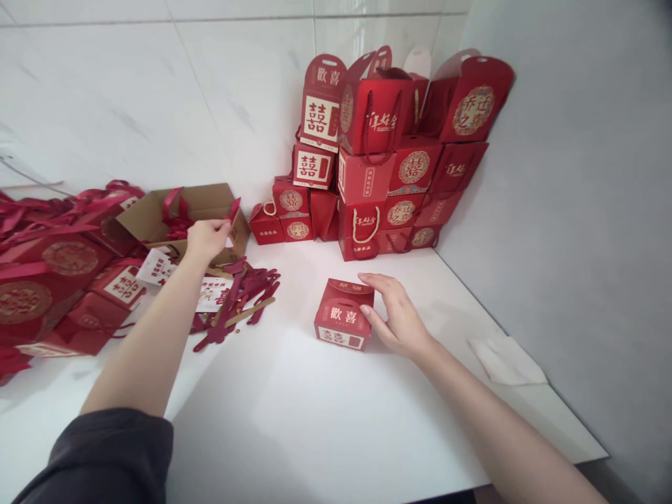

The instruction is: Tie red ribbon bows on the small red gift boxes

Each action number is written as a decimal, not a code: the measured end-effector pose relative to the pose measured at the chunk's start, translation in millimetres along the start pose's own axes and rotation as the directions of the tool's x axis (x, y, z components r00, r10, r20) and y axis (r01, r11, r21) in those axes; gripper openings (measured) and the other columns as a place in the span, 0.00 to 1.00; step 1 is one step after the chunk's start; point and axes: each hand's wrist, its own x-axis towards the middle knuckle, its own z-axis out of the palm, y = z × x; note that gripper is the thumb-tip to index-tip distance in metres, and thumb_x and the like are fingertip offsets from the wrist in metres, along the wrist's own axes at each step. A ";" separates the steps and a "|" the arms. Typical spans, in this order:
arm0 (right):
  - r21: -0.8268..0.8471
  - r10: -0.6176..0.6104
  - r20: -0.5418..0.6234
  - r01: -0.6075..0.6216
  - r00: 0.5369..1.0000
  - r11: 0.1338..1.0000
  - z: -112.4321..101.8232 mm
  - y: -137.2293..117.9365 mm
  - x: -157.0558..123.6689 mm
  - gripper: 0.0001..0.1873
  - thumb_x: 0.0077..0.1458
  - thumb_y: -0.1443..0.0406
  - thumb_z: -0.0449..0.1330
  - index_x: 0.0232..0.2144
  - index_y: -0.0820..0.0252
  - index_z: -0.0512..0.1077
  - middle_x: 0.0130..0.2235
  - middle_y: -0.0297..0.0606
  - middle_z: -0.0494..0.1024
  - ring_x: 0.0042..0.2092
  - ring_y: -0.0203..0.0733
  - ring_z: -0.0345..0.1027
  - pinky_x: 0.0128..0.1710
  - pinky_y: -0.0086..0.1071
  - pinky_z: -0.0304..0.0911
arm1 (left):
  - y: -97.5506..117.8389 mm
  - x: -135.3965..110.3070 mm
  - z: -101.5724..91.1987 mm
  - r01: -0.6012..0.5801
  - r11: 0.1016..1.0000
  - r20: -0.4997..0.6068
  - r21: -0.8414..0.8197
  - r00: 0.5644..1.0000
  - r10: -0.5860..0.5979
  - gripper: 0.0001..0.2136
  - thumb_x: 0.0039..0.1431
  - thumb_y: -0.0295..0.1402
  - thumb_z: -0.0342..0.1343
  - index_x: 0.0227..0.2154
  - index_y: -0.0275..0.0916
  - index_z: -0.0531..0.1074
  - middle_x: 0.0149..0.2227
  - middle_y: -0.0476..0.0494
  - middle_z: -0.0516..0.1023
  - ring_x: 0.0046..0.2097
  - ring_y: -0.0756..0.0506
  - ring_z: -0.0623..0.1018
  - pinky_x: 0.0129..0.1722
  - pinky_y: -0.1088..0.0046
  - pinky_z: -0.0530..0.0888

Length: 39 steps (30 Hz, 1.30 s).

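Red cardboard gift box (344,315) on the white bench (294,420), long side facing me, lying right of the left hand (208,239). I have the right hand (396,315) nearer, fingers spread against its right end; left hand pinches a red ribbon (234,208).

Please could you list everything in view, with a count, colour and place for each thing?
stacked gift boxes: many, red and gold, piled in the far corner
gift box: one, red and cream, on the tabletop
folded boxes: several, red, heaped at far left
ribbons: many, red, among those boxes
carton: one, brown, open, behind the left hand
strips: several, dark red, loose before the carton
cards: a few, white, beside the strips
tissue: one, white, far right
tabletop: one, white, beneath everything
left hand: one, by the carton
right hand: one, touching the gift box
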 end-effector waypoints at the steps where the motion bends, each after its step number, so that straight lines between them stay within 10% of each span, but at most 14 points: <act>1: -0.001 0.002 -0.008 -0.002 1.000 1.000 -0.1 0.0 0.2 0.26 0.60 0.65 0.55 0.59 0.54 0.56 0.57 0.46 0.68 0.57 0.51 0.61 0.56 0.51 0.59 | 4.6 -3.9 0.1 -0.002 1.000 -0.100 -0.017 0.995 0.000 0.21 0.58 0.43 0.54 0.43 0.29 0.75 0.42 0.38 0.80 0.51 0.35 0.73 0.52 0.56 0.65; 4: -0.010 -0.004 -0.044 0.003 0.999 1.000 -0.8 -0.4 0.7 0.26 0.59 0.66 0.56 0.58 0.55 0.57 0.56 0.46 0.69 0.58 0.50 0.61 0.57 0.51 0.59 | 31.1 -22.0 -5.6 -0.154 0.962 -0.358 -0.227 0.932 0.065 0.16 0.58 0.42 0.55 0.46 0.41 0.75 0.47 0.44 0.79 0.48 0.40 0.76 0.48 0.59 0.70; 7: -0.020 -0.023 -0.093 0.022 0.995 1.000 -1.5 -2.2 1.3 0.24 0.58 0.67 0.56 0.57 0.55 0.59 0.55 0.46 0.70 0.57 0.50 0.62 0.57 0.51 0.58 | 72.1 -54.0 -15.6 -0.356 0.757 -0.389 -0.548 0.910 0.146 0.17 0.52 0.39 0.62 0.46 0.47 0.74 0.40 0.54 0.81 0.44 0.44 0.78 0.43 0.62 0.72; 12: 0.045 -0.070 -0.126 0.076 0.990 0.996 -6.9 -14.4 3.0 0.16 0.58 0.69 0.55 0.49 0.56 0.68 0.49 0.44 0.75 0.52 0.48 0.67 0.56 0.51 0.59 | 129.9 -122.0 -9.1 -0.159 0.565 -0.071 -0.810 0.982 0.175 0.16 0.52 0.31 0.63 0.44 0.41 0.72 0.31 0.53 0.79 0.29 0.53 0.77 0.29 0.76 0.72; 16: 0.245 -0.111 0.004 0.107 0.994 0.964 -15.0 -33.5 5.6 0.13 0.59 0.68 0.56 0.45 0.54 0.74 0.48 0.40 0.76 0.54 0.47 0.66 0.57 0.48 0.59 | 149.2 -158.2 18.0 -0.004 0.562 0.186 -0.827 0.942 0.280 0.11 0.55 0.32 0.60 0.42 0.39 0.70 0.34 0.48 0.78 0.31 0.50 0.78 0.30 0.75 0.75; 21: 0.505 0.032 0.146 -0.102 0.989 0.857 -14.4 -48.2 4.9 0.18 0.63 0.63 0.52 0.54 0.47 0.69 0.59 0.36 0.67 0.61 0.45 0.60 0.60 0.44 0.57 | 156.0 -177.3 47.7 -0.002 0.515 0.209 -0.857 0.913 0.350 0.07 0.55 0.32 0.60 0.37 0.37 0.71 0.33 0.47 0.76 0.36 0.51 0.77 0.35 0.78 0.74; 27: 0.745 0.431 0.069 -0.334 0.900 0.577 -2.7 -45.8 1.7 0.12 0.60 0.62 0.58 0.45 0.50 0.77 0.48 0.36 0.79 0.53 0.44 0.70 0.55 0.40 0.65 | 150.3 -181.4 64.2 0.073 0.473 0.243 -0.878 0.919 0.310 0.11 0.50 0.32 0.65 0.36 0.37 0.70 0.34 0.47 0.77 0.35 0.51 0.77 0.37 0.76 0.74; 30: 0.805 0.594 0.019 -0.365 0.804 0.468 -1.6 -40.3 4.6 0.08 0.53 0.62 0.64 0.37 0.54 0.80 0.40 0.37 0.82 0.44 0.45 0.76 0.48 0.39 0.71 | 149.0 -180.3 63.6 0.209 0.563 0.446 -0.799 0.834 0.323 0.16 0.44 0.32 0.68 0.37 0.35 0.74 0.31 0.47 0.78 0.32 0.51 0.76 0.35 0.75 0.75; 39: 0.958 0.788 0.141 -0.284 0.599 0.045 -22.8 -12.1 19.1 0.07 0.48 0.66 0.67 0.33 0.58 0.76 0.32 0.32 0.81 0.32 0.29 0.75 0.31 0.18 0.71 | 153.2 -187.1 44.4 0.306 0.772 0.813 -0.558 0.387 0.434 0.11 0.50 0.36 0.63 0.34 0.35 0.80 0.26 0.45 0.80 0.26 0.50 0.76 0.27 0.76 0.73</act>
